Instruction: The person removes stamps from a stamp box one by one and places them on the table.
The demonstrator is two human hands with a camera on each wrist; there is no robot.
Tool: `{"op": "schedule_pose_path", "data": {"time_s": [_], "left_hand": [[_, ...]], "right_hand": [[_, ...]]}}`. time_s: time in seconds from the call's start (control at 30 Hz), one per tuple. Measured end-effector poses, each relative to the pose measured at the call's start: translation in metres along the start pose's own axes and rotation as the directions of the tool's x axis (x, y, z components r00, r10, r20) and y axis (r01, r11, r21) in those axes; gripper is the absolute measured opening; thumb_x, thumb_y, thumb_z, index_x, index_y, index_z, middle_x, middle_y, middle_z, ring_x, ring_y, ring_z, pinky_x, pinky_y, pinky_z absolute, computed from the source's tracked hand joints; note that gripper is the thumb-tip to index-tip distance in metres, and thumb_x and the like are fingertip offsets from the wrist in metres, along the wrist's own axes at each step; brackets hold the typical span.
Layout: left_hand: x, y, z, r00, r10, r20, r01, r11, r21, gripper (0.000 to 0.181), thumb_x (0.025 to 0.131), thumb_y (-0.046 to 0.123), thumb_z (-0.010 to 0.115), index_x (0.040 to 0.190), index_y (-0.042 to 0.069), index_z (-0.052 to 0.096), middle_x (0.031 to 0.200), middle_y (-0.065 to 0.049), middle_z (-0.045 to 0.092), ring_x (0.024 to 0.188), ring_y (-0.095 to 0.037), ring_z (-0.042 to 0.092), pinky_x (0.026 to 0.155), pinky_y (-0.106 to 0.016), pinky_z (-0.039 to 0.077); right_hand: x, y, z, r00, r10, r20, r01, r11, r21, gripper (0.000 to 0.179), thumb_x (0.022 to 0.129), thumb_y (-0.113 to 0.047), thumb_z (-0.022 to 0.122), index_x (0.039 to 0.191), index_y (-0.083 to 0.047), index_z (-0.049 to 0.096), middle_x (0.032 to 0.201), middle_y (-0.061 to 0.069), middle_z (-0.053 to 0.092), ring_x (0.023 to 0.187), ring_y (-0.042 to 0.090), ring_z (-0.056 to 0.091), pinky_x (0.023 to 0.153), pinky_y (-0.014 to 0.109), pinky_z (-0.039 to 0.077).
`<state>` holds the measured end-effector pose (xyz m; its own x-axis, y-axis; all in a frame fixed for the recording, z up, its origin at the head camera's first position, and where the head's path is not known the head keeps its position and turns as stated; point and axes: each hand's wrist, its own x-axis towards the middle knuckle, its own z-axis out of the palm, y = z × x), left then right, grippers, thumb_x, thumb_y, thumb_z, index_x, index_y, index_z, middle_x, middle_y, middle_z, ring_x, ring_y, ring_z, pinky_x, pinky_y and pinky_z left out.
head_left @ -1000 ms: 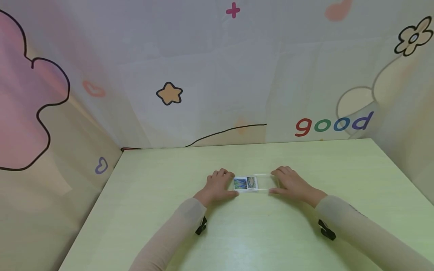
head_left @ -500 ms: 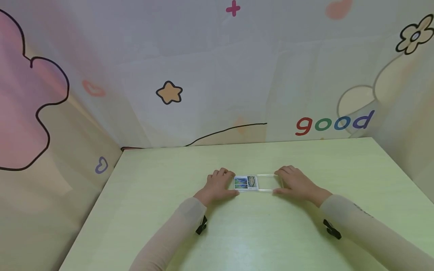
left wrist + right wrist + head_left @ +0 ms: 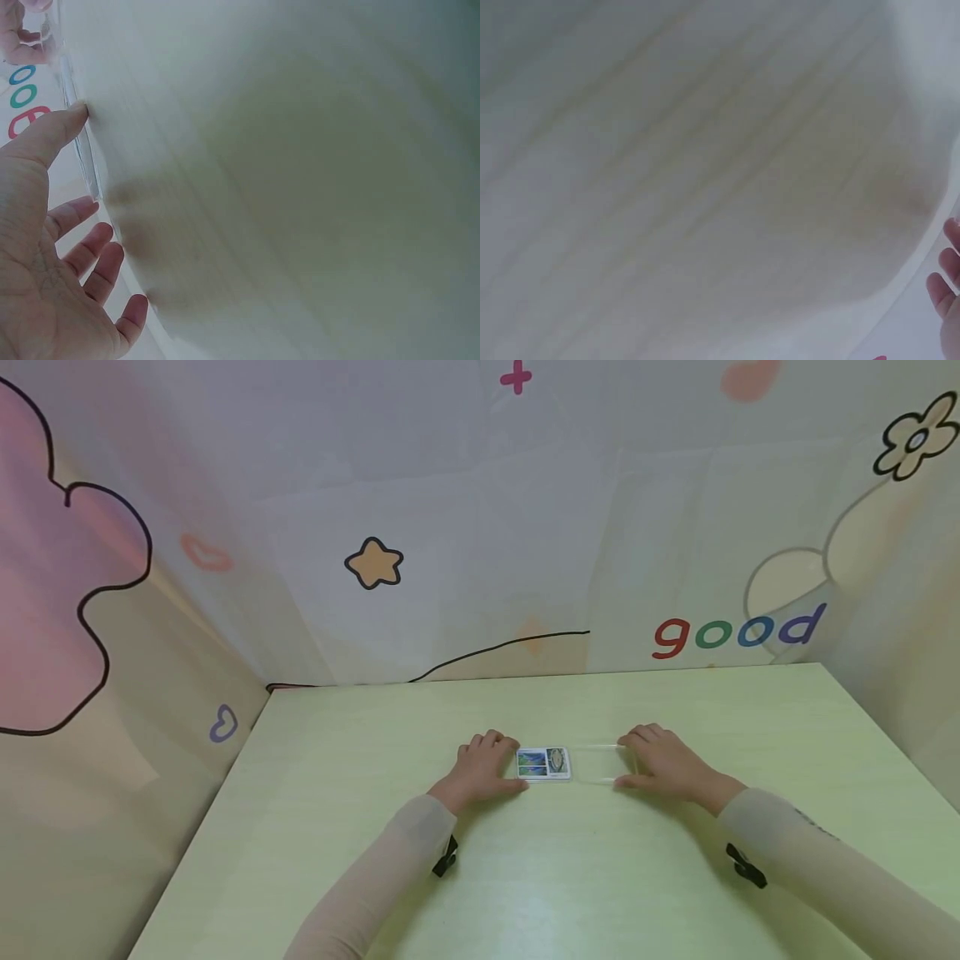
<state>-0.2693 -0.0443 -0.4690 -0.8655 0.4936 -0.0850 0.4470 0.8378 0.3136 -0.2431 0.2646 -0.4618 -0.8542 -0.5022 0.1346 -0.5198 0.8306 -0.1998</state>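
Observation:
A small pack of picture cards (image 3: 543,763) lies on the table in the head view, its top showing blue-green pictures. My left hand (image 3: 483,770) grips its left end between thumb and fingers. In the left wrist view the thumb of my left hand (image 3: 45,217) touches a thin clear edge (image 3: 84,154). A clear plastic cover (image 3: 597,747) reaches rightward from the pack, and my right hand (image 3: 663,764) pinches its far end by the long sides. Whether cover and pack still overlap is hard to tell. Only some fingertips of my right hand (image 3: 946,277) show in the right wrist view.
The pale green tabletop (image 3: 480,877) spreads around both hands. Behind it hangs a printed cloth backdrop (image 3: 465,510), with further cloth at both sides. A dark band or strap piece (image 3: 446,857) hangs under the left sleeve, another dark piece (image 3: 746,866) under the right.
My right hand has slid rightward with the clear cover, drawing it along and away from the pack of cards. My left hand and the pack have stayed in place.

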Motion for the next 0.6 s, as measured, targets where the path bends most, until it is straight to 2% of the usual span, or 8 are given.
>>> {"op": "schedule_pose_path", "data": {"time_s": [0.27,0.6], "left_hand": [[-0.0013,0.0002,0.0026,1.0,-0.008,0.008,0.008,1.0,-0.002,0.066,0.084,0.049,0.066,0.138,0.017,0.047,0.137,-0.007,0.044,0.122,-0.027,0.04,0.096,-0.047,0.035],[-0.0017,0.0018,-0.0013,1.0,0.004,0.003,-0.004,1.0,-0.001,0.064,0.085,0.048,0.065,0.137,0.016,0.046,0.137,-0.008,0.044,0.121,-0.027,0.04,0.097,-0.048,0.035]], "right_hand": [[-0.0038,0.0045,-0.0013,0.997,0.041,0.061,-0.041,0.999,0.008,0.062,0.076,-0.045,0.075,0.115,0.001,0.059,0.113,0.015,0.058,0.106,0.034,0.05,0.095,0.052,0.041],[-0.0061,0.0058,-0.0032,0.998,0.001,0.056,0.002,0.998,-0.058,0.059,0.077,-0.047,0.074,0.112,-0.001,0.061,0.108,0.013,0.059,0.102,0.031,0.051,0.09,0.048,0.044]]}}
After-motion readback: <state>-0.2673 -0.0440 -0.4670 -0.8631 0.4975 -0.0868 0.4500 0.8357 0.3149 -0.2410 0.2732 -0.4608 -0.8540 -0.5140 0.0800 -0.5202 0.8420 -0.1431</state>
